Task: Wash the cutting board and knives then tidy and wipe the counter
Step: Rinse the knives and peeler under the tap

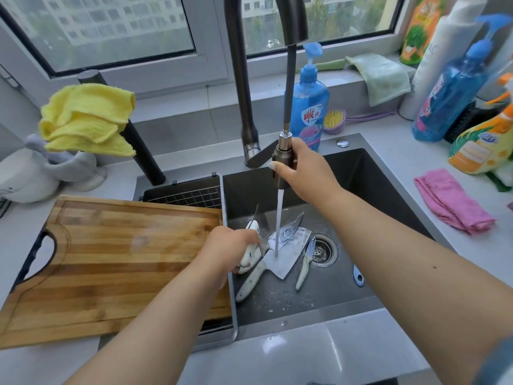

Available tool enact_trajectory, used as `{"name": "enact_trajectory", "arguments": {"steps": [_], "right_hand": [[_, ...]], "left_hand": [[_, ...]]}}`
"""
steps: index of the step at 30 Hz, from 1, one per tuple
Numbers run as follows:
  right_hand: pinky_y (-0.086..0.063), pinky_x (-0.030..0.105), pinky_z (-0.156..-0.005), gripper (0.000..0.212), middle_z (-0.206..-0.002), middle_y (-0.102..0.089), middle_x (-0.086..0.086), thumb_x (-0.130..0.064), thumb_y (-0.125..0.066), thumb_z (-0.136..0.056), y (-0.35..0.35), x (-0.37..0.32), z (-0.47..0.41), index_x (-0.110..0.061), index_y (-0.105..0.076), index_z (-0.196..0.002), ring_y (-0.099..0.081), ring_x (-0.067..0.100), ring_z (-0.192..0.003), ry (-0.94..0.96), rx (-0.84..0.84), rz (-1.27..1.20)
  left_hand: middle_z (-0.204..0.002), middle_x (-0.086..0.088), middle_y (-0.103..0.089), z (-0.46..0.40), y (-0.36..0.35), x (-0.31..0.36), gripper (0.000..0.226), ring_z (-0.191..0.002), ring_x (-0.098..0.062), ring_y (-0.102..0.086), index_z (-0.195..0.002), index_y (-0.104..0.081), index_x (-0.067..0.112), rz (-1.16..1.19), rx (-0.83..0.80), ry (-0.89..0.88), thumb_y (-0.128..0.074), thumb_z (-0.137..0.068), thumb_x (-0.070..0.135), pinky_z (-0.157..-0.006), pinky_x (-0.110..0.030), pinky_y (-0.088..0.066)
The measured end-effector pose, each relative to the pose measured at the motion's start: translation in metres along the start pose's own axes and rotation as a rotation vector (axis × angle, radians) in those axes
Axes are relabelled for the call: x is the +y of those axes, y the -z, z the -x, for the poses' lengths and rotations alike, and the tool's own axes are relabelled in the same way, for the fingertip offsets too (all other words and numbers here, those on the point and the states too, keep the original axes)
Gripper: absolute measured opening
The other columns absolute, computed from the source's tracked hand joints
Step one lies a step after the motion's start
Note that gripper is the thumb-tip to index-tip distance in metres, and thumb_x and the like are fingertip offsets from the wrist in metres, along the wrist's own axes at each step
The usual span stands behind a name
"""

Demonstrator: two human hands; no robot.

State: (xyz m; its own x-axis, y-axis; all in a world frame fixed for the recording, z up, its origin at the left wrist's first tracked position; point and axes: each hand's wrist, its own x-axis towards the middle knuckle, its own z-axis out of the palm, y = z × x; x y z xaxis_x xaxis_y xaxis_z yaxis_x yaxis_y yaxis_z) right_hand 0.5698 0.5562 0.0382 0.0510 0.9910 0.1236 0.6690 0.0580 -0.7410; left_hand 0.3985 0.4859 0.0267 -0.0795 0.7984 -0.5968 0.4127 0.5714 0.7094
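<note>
1. The right hand (302, 168) grips the pull-out spray head (283, 162), running water onto a cleaver (283, 254) lying in the sink (388, 190).
2. The left hand (230, 251) clasps white knife handles (249, 254) over the basin.
3. Wet steel is likely slippery and sharp; hold handles only.
4. The wooden cutting board (111, 259) rests left, over the drainer.

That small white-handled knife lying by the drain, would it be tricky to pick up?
Probably a bit slippery: the small knife lies on the wet floor of the sink, with water running nearby. It looks light and stiff, so it should lift easily. Lying flat, it seems unlikely to roll, but its blade points toward the drain, so take the handle.
</note>
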Motion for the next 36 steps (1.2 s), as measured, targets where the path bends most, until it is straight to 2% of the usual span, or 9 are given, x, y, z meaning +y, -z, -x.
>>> {"name": "enact_trajectory", "arguments": {"steps": [4,9,14,19,23,26,30,33,36], "right_hand": [[-0.049,0.028,-0.09,0.043,-0.123,-0.058,0.001,-0.037,-0.06,-0.092,0.0,0.001,0.0,-0.02,-0.044,-0.128,-0.058,0.018,-0.11,0.003,0.002,0.007],[-0.05,0.03,-0.09,0.041,-0.119,-0.059,0.001,-0.039,-0.06,-0.091,0.0,0.001,-0.002,-0.021,-0.045,-0.125,-0.059,0.018,-0.108,-0.003,0.003,0.004],[-0.049,0.028,-0.087,0.038,-0.118,-0.059,0.0,-0.038,-0.06,-0.091,-0.002,0.001,-0.004,-0.022,-0.045,-0.123,-0.059,0.018,-0.107,-0.019,0.006,0.001],[-0.046,0.023,-0.083,0.039,-0.118,-0.06,0.0,-0.039,-0.06,-0.092,-0.003,0.001,-0.003,-0.021,-0.046,-0.123,-0.059,0.017,-0.106,-0.023,0.014,0.016],[-0.046,0.024,-0.083,0.04,-0.117,-0.06,-0.001,-0.039,-0.06,-0.092,-0.004,-0.001,-0.002,-0.02,-0.046,-0.124,-0.058,0.016,-0.103,-0.023,0.015,0.005],[-0.045,0.022,-0.081,0.039,-0.116,-0.06,-0.001,-0.038,-0.061,-0.091,-0.004,-0.001,-0.002,-0.02,-0.046,-0.123,-0.056,0.013,-0.099,-0.018,0.018,0.008],[-0.045,0.021,-0.08,0.038,-0.116,-0.06,-0.001,-0.039,-0.06,-0.091,-0.003,0.0,-0.002,-0.02,-0.047,-0.121,-0.055,0.012,-0.098,-0.015,0.018,0.018],[-0.044,0.02,-0.08,0.038,-0.116,-0.059,-0.002,-0.039,-0.06,-0.092,-0.003,0.001,-0.001,-0.02,-0.046,-0.122,-0.053,0.01,-0.096,-0.01,0.021,0.023],[-0.044,0.02,-0.08,0.038,-0.117,-0.059,-0.001,-0.039,-0.06,-0.092,-0.004,0.001,-0.002,-0.02,-0.046,-0.122,-0.053,0.01,-0.095,-0.007,0.022,0.019]], "left_hand": [[-0.088,-0.015,-0.064,0.005,0.005,0.0,0.028,-0.063,-0.022,-0.059,-0.104,-0.061,0.003,0.042,-0.008,0.01,-0.064,-0.082,0.02,-0.048,-0.024,-0.044],[-0.094,-0.017,-0.065,0.036,0.037,-0.016,0.011,-0.069,-0.023,-0.06,-0.089,-0.066,0.003,0.1,-0.03,-0.083,-0.063,-0.086,0.013,-0.059,-0.03,-0.049],[-0.081,-0.016,-0.071,0.066,0.086,-0.047,0.006,-0.063,-0.026,-0.061,-0.084,-0.073,0.014,0.272,0.154,-0.229,-0.07,-0.079,0.011,-0.06,-0.035,-0.046],[-0.073,-0.016,-0.068,0.04,0.1,-0.079,0.009,-0.067,-0.028,-0.058,-0.082,-0.073,0.013,0.293,0.36,-0.144,-0.065,-0.085,0.01,-0.061,-0.034,-0.042],[-0.07,-0.014,-0.059,0.003,0.082,-0.094,0.013,-0.064,-0.023,-0.05,-0.078,-0.069,0.003,0.273,0.314,-0.073,-0.064,-0.086,0.012,-0.054,-0.028,-0.034],[-0.071,-0.012,-0.06,-0.02,0.068,-0.101,0.012,-0.06,-0.022,-0.05,-0.081,-0.069,0.006,0.271,0.27,-0.034,-0.063,-0.087,0.015,-0.051,-0.025,-0.036],[-0.073,-0.014,-0.06,-0.042,0.056,-0.114,0.017,-0.061,-0.022,-0.051,-0.079,-0.069,0.008,0.196,0.228,-0.028,-0.061,-0.09,0.018,-0.055,-0.028,-0.038],[-0.074,-0.008,-0.067,-0.048,0.053,-0.124,0.012,-0.064,-0.021,-0.059,-0.082,-0.07,0.016,0.085,0.223,-0.054,-0.062,-0.09,0.017,-0.055,-0.026,-0.043],[-0.072,0.001,-0.07,-0.051,0.055,-0.132,0.012,-0.068,-0.018,-0.066,-0.074,-0.069,0.021,-0.163,0.244,-0.103,-0.067,-0.086,0.021,-0.058,-0.028,-0.049]]}}
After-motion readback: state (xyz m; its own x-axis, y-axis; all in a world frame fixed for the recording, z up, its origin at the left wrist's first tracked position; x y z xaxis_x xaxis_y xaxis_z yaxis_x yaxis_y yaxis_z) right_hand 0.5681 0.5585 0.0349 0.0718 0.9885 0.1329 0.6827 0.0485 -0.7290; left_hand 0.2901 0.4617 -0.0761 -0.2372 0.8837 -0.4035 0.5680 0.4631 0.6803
